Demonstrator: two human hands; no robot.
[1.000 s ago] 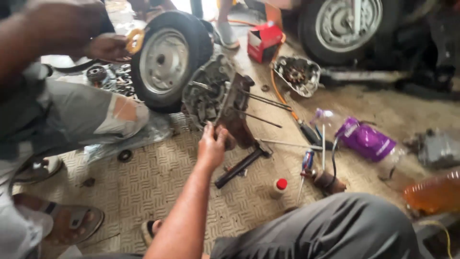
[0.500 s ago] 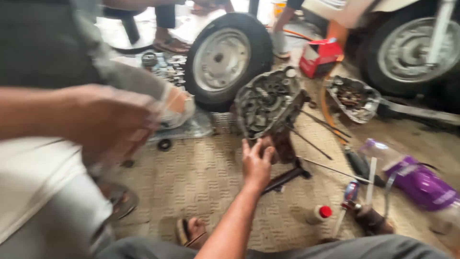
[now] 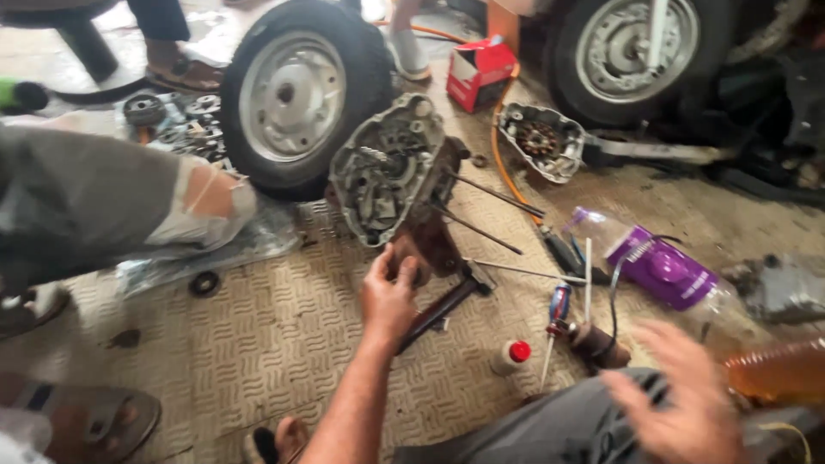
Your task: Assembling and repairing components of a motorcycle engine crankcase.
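The right hand (image 3: 687, 404) is blurred at the lower right, its fingers spread loosely and holding nothing. It hovers above the person's grey-trousered knee (image 3: 550, 425). Whatever lies under it is hard to make out. A transparent bottle of orange liquid (image 3: 778, 369) is cut off by the right edge. Another person's bent leg in grey trousers (image 3: 103, 206) enters from the left, the body out of view, and a sandalled foot (image 3: 86, 421) is cropped at the lower left.

The grimy grey metal engine case with its cover off (image 3: 387, 176) stands on its edge on the ribbed beige floor mat (image 3: 258, 344), leaning against a small black tyre on a silver rim (image 3: 301, 90). Its open face shows gears and oily recesses, and long thin studs stick out to the right from the rusty brown part beneath it. A second, shallower engine cover with a copper-coloured coil (image 3: 541, 142) lies further back, near a red cardboard box (image 3: 481, 73).

The left hand (image 3: 391, 296) reaches forward with the arm stretched out, palm down. Its grip is closed around the rusty lower end of the engine case, fingers curled over it. Just to the right lie a blue-handled screwdriver (image 3: 557, 314), a small white bottle with a red cap (image 3: 511, 355) and a clear bottle with a purple label (image 3: 653, 266).
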